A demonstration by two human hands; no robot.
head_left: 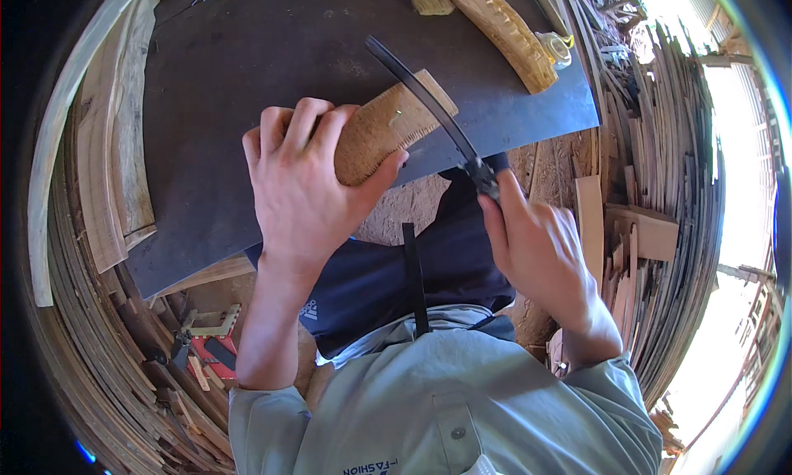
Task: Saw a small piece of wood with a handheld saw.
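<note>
My left hand (301,178) grips a tan wooden block (371,137) at the edge of the dark tabletop (214,79), its fingers over the far side and thumb on the near side. The block has a row of small notches along one edge and a small pale mark on top. My right hand (536,252) is closed on the handle of a long, narrow, dark bladed tool (425,97), which lies across the block's right end and reaches beyond it. Whether the blade touches the wood I cannot tell.
A carved wooden piece (495,30) lies at the back right beside a yellow tape-like item (558,50). Long boards (115,120) line the left edge, and stacked timber strips (668,145) stand at the right. A red-and-white object (216,351) sits low at the left.
</note>
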